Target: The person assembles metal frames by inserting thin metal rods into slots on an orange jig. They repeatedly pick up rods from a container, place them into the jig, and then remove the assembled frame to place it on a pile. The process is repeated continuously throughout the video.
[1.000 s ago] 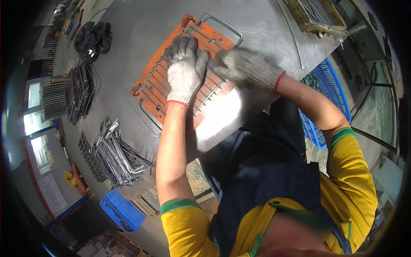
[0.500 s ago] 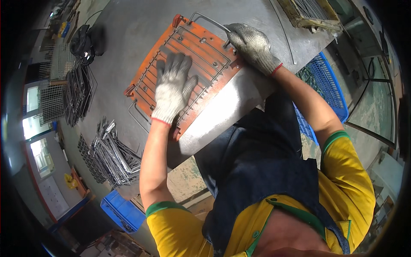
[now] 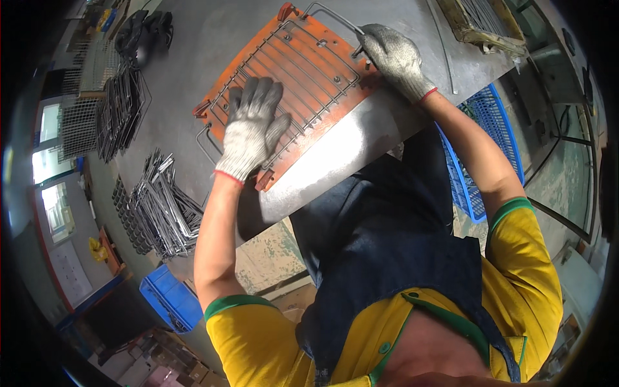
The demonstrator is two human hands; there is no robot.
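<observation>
An orange fixture plate lies tilted on the metal table, with small bolts standing up from it. Over the plate rests a wire grid of parallel rods inside a bent wire frame. My left hand, in a grey-white knit glove, lies flat on the grid's near-left part, fingers stretched out. At the plate's right end, my gloved right hand is closed round the end of a U-shaped bent wire. Another bent wire juts from the plate's left end, partly behind my left hand.
Piles of bent wire pieces and dark wire frames lie along the table's left side. Black gloves sit beyond them. A tray of rods stands far right, near a long thin rod. Blue crates flank the table below.
My left hand has slid across the grid toward the plate's near-left corner. My right hand stays at the bent wire's end. The whole view has shifted a little.
</observation>
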